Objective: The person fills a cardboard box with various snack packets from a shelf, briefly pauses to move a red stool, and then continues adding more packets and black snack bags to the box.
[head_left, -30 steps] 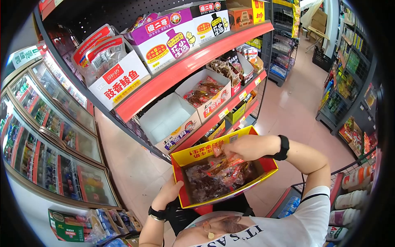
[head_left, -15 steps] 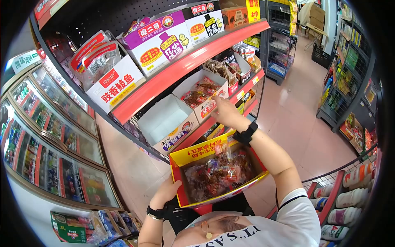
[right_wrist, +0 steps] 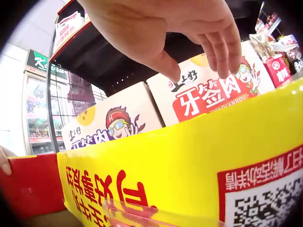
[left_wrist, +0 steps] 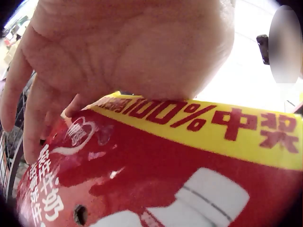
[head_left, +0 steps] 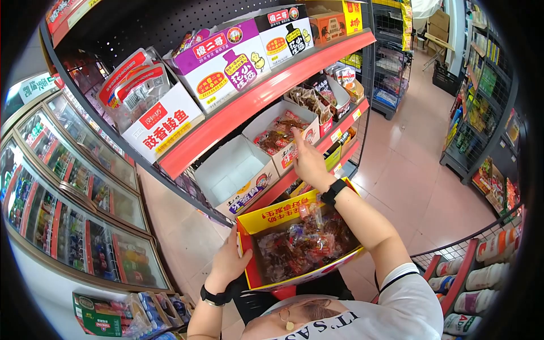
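My left hand (head_left: 229,262) lies against the left side of a red and yellow carton (head_left: 286,208). Its fingers (left_wrist: 40,106) stretch along the outer wall, and the palm is at the yellow rim. Inside the carton is a heap of clear-wrapped snack packets (head_left: 300,243). Up at the shelf, my right hand (head_left: 310,164) reaches to the front of a white snack box (head_left: 287,157), fingers apart, none of them round a packet. In the right wrist view its fingertips overlap the printed front (right_wrist: 208,94). Reddish-brown packets (head_left: 277,136) lie in that box.
Left of it stands an open white box (head_left: 235,175) with a bare inside. Larger snack boxes (head_left: 218,68) fill the shelf above, behind a red shelf edge (head_left: 266,99). Glass-door fridges (head_left: 79,187) line the left. A rack of white bottles (head_left: 476,277) is at the right.
A second ago my right hand held packets in the carton; it then moved up and forward to the white box, where it stays. My left hand's fingers are now straighter along the carton side.
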A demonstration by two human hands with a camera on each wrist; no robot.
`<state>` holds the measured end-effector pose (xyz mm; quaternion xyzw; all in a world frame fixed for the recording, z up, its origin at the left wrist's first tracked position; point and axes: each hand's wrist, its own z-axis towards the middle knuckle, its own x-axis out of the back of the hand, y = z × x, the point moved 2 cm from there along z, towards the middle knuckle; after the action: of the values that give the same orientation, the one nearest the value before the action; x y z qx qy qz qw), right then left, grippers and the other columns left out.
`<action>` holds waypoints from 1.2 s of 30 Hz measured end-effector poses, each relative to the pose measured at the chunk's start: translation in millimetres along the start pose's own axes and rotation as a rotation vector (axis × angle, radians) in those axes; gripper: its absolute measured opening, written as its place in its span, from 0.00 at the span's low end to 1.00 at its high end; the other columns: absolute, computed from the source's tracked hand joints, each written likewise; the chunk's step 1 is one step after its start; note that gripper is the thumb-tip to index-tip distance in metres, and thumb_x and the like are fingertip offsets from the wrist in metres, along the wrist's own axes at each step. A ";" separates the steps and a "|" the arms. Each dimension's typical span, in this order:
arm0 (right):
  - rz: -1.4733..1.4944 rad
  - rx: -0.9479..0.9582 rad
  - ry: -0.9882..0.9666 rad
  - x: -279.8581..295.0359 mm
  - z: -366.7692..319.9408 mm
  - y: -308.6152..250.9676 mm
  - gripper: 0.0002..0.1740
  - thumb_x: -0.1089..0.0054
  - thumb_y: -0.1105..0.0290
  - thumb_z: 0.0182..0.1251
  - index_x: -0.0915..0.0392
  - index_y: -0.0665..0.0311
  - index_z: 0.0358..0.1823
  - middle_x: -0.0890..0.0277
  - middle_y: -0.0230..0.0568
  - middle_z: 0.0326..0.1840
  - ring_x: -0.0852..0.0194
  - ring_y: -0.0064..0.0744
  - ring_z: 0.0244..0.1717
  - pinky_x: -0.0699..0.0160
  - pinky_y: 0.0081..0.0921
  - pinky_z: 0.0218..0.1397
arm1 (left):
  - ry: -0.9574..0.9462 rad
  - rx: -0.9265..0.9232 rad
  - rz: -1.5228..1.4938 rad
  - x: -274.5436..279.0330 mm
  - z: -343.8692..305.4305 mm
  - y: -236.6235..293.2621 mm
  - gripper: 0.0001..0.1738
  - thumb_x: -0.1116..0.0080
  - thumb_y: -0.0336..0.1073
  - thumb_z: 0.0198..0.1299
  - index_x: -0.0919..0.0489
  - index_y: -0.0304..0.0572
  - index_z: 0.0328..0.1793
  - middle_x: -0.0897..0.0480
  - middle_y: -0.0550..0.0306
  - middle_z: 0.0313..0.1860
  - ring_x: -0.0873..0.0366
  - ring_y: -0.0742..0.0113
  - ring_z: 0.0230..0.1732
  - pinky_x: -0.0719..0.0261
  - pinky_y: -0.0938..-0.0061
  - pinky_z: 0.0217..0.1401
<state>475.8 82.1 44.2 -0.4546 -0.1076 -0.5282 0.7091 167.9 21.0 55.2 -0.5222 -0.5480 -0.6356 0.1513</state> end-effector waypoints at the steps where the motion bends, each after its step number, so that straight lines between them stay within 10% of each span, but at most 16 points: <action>1: 0.000 0.000 -0.001 0.4 1.7 -1.8 0.41 0.48 0.80 0.50 0.49 0.64 0.70 0.28 0.56 0.42 0.26 0.53 0.42 0.25 0.43 0.45 | 0.097 -0.054 0.129 5.9 0.9 6.2 0.39 0.42 0.38 0.53 0.44 0.39 0.71 0.23 0.43 0.54 0.23 0.51 0.49 0.25 0.66 0.49; 8: -0.175 0.009 -0.167 -15.9 -0.5 3.8 0.36 0.50 0.78 0.52 0.42 0.56 0.67 0.29 0.54 0.44 0.25 0.53 0.42 0.25 0.44 0.43 | 0.090 -0.352 -0.048 45.6 48.3 60.2 0.28 0.41 0.37 0.53 0.30 0.39 0.62 0.23 0.42 0.51 0.22 0.47 0.48 0.24 0.63 0.49; 10: -0.181 0.016 -0.160 -12.8 -2.3 1.2 0.34 0.51 0.78 0.53 0.41 0.57 0.66 0.29 0.54 0.44 0.25 0.53 0.43 0.25 0.44 0.43 | 0.076 -0.514 -0.146 45.4 81.6 65.4 0.26 0.40 0.34 0.53 0.27 0.38 0.60 0.21 0.48 0.50 0.22 0.64 0.48 0.25 0.69 0.47; 14: -0.241 0.001 -0.195 -4.2 -4.2 -2.2 0.32 0.52 0.78 0.55 0.39 0.55 0.64 0.29 0.53 0.46 0.26 0.52 0.45 0.25 0.42 0.44 | 0.020 -0.502 -0.081 56.4 130.4 100.6 0.24 0.41 0.35 0.54 0.26 0.41 0.59 0.21 0.50 0.51 0.23 0.66 0.50 0.26 0.69 0.50; 16: -0.230 0.023 -0.187 -8.4 -6.2 3.3 0.31 0.52 0.77 0.55 0.38 0.55 0.64 0.29 0.53 0.46 0.26 0.52 0.45 0.25 0.41 0.44 | 0.040 -0.566 -0.099 54.2 156.9 108.6 0.22 0.42 0.34 0.52 0.24 0.38 0.54 0.22 0.42 0.50 0.25 0.49 0.53 0.28 0.67 0.57; 28: -0.281 -0.023 -0.254 -8.3 -11.4 2.1 0.18 0.48 0.75 0.55 0.32 0.61 0.50 0.33 0.64 0.51 0.29 0.55 0.51 0.25 0.46 0.46 | 0.441 -0.415 0.545 14.5 250.9 111.5 0.13 0.47 0.30 0.51 0.19 0.44 0.43 0.20 0.51 0.46 0.24 0.54 0.51 0.29 0.62 0.54; 36: -0.385 -0.002 -0.231 -17.6 -8.9 0.1 0.14 0.47 0.75 0.55 0.32 0.62 0.45 0.31 0.64 0.49 0.27 0.54 0.48 0.22 0.40 0.40 | 0.308 -0.402 0.649 5.5 294.5 106.2 0.16 0.44 0.33 0.51 0.22 0.39 0.47 0.22 0.45 0.50 0.27 0.50 0.55 0.30 0.60 0.58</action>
<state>465.7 86.8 28.0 -0.4838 -0.2724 -0.5985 0.5776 393.6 237.2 73.9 -0.5858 -0.1907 -0.7200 0.3195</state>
